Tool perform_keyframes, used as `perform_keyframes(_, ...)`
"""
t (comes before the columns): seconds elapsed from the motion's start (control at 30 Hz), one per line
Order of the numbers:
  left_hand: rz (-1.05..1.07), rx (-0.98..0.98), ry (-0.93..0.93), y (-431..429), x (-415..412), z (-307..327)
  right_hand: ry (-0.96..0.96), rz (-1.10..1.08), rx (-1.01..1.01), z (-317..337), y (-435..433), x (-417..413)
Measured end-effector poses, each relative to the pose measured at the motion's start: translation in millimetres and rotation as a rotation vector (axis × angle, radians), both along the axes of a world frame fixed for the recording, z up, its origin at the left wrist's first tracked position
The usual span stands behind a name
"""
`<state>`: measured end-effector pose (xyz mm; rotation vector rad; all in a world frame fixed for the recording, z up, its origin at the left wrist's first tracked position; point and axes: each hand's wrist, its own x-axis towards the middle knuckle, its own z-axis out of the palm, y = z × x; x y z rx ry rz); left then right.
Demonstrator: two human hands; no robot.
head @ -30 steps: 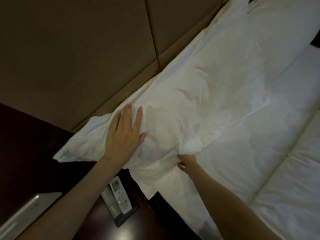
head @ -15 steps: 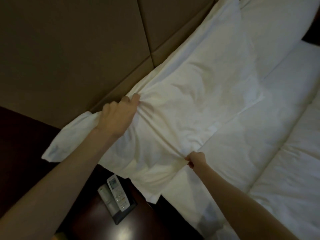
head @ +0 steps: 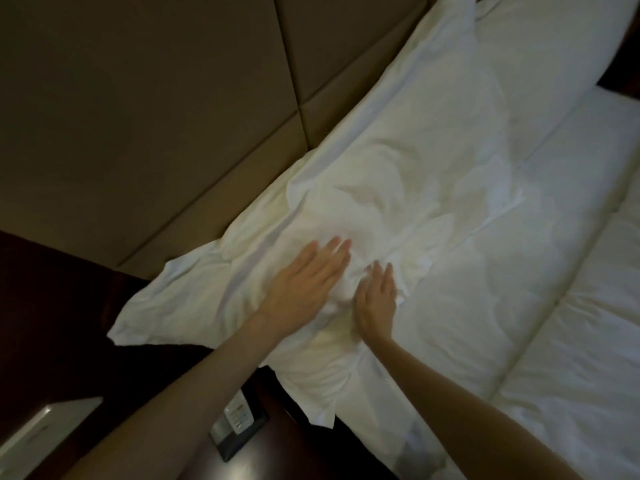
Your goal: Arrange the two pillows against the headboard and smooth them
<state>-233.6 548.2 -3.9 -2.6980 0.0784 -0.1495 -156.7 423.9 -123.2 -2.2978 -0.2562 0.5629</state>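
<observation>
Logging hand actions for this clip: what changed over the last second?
Both hands let go of their pinches. The left hand left the white pillow's headboard-side edge and lies flat mid-pillow; the right hand released the front edge and rests flat beside it. The pillow stays against the brown padded headboard.

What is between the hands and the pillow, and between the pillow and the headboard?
Nothing visible. The left hand and right hand lie flat and open right on the near pillow, and its long edge already rests against the headboard with nothing showing between them.
</observation>
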Motion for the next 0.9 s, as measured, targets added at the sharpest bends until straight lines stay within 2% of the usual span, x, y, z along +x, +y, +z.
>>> perform_keyframes(0.1, 0.116, 0.001, 0.081, 31.4, -4.9, -0.2, 0.09, 0.159, -0.103, -19.3, 8.8, -10.3)
perform_keyframes(0.17, 0.176, -0.015, 0.034, 52.4, -10.4, 5.4, 0.09, 0.206, -0.168, -34.5, 6.1, -14.2)
perform_keyframes(0.23, 0.252, -0.011, -0.022, 63.7, -12.9, 12.9, 0.052, 0.213, -0.223, -42.9, 2.9, -15.9)
perform_keyframes(0.33, 0.315, -0.001, -0.011, 67.9, -15.7, 17.0, 0.055, 0.188, -0.302, -45.1, -1.7, -21.1)
perform_keyframes(0.43, 0.297, 0.037, -0.001, 61.2, -11.5, 18.9, 0.105, 0.255, -0.361, -46.1, -19.9, -17.5)
perform_keyframes(0.57, 0.039, 0.071, -0.008, 40.3, 3.8, 7.0, 0.116, 0.441, -0.446, -42.5, -52.6, 4.9)
perform_keyframes(0.63, -0.04, 0.073, 0.052, 24.9, 13.7, -3.1, 0.138, 0.505, -0.497, -37.7, -62.9, 15.4)
perform_keyframes(0.8, 0.078, 0.092, 0.32, 4.9, 18.6, -24.0, 0.085, 0.567, -0.594, -19.3, -79.7, 43.1)
perform_keyframes(0.9, 0.094, 0.125, 0.317, 8.6, 17.3, -21.8, 0.037, 0.552, -0.607, -3.8, -89.1, 60.0)
